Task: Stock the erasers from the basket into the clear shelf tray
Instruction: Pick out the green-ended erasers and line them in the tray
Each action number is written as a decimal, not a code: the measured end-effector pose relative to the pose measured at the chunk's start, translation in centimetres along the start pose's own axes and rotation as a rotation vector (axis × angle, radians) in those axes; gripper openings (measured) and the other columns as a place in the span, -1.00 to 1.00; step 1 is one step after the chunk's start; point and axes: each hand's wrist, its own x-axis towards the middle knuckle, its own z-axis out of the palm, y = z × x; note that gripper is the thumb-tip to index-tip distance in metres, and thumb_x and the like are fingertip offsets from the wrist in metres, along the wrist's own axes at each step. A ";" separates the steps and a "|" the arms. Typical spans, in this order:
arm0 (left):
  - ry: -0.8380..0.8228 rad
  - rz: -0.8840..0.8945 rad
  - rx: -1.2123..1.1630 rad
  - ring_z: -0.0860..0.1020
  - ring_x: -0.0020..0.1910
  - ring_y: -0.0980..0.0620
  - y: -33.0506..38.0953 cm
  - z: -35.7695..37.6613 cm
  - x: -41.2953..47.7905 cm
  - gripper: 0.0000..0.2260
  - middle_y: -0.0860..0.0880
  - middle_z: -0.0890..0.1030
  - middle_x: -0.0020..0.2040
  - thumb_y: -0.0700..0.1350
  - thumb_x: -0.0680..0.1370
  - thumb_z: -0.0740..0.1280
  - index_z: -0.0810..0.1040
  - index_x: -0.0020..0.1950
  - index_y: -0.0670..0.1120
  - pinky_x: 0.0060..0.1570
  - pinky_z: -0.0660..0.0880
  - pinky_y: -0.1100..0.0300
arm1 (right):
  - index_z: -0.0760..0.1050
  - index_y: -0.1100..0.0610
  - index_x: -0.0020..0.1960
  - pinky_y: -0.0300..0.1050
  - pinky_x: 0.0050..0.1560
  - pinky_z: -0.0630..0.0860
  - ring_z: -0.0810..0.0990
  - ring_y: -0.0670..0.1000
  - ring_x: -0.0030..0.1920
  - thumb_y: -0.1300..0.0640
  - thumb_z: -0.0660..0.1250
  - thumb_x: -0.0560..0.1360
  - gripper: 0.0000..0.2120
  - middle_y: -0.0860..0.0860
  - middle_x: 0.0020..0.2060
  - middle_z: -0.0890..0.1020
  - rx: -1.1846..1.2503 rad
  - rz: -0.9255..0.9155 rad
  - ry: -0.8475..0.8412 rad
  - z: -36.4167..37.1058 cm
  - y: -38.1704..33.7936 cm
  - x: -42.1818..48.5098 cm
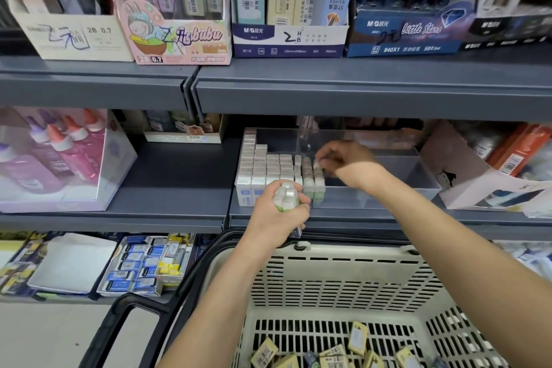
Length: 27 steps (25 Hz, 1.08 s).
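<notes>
**Basket** (343, 275): one, cream plastic with slotted walls and a black handle, nearest, set below the shelf edge.

**Packets** (357, 334): about seven counted on the basket floor. They are yellow-backed with barcodes, loose and tilted, and some are cut off by the frame edge.

**Left hand** (276, 218): raised over the basket's far rim, with the forearm reaching up from the lower edge and the back of the hand turned upward. Its fingers are clamped round a bunch of erasers (287, 195), held upright just in front of the tray. About five wrapped tops are seen; the exact number is not clear.

**Tray** (388, 185): one, clear, stood on the middle shelf (173, 176). Its left part is filled with erasers stood on end. Five columns of white-wrapped ones are counted, then two green-tinted columns to their right.

**Right hand** (346, 163): the arm is stretched across from the lower right and the hand is placed inside the tray, palm down. Its fingers (325, 157) are drawn together at the back of the rightmost green column. Because of blur it cannot be told whether an eraser is pinched.

**Glue box** (59, 164): one, left on the same shelf, well apart from the tray.

**Boxes** (286, 39): five display boxes, ranged side by side on the upper shelf, farthest.
</notes>
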 end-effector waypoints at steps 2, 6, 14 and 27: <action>0.002 -0.008 0.012 0.56 -0.28 0.15 0.0 0.0 0.1 -0.73 0.11 0.64 -0.24 -0.27 0.32 0.36 0.51 -0.03 -0.03 -0.32 0.52 0.23 | 0.49 -0.03 -0.10 0.02 0.13 0.54 0.62 0.02 -0.07 0.22 0.24 0.55 -0.84 -0.04 -0.12 0.62 -0.011 0.021 -0.050 0.3 0.2 0.1; 0.012 -0.021 0.012 0.57 -0.27 0.14 0.0 0.0 0.2 -0.73 0.09 0.67 -0.20 -0.34 0.39 0.35 0.50 0.00 -0.06 -0.32 0.52 0.23 | 0.50 0.06 0.10 0.01 0.15 0.51 0.61 0.09 0.03 0.23 0.12 0.59 -0.78 0.09 0.06 0.62 -0.067 0.030 -0.098 0.0 -0.1 -0.4; -0.001 -0.008 -0.022 0.65 -0.06 -0.03 0.6 0.1 -0.4 -0.75 0.00 0.69 -0.12 -0.21 0.31 0.38 0.55 -0.03 -0.02 -0.32 0.52 0.23 | 0.53 0.00 0.21 -0.37 0.01 0.40 0.53 -0.16 -0.07 0.17 0.26 0.54 -0.73 -0.15 -0.08 0.57 -0.077 -0.375 -0.094 -0.2 -3.1 -6.2; 0.016 -0.034 -0.016 0.66 -0.03 0.06 0.6 0.3 -0.5 -0.80 0.02 0.70 -0.11 -0.38 0.47 0.28 0.56 -0.05 -0.11 -0.27 0.55 0.26 | 0.51 0.02 -0.15 -0.36 -0.12 0.54 0.59 -0.25 -0.29 0.33 0.32 0.47 -0.80 0.01 -0.22 0.63 0.310 -0.185 0.145 -3.8 -1.7 -4.6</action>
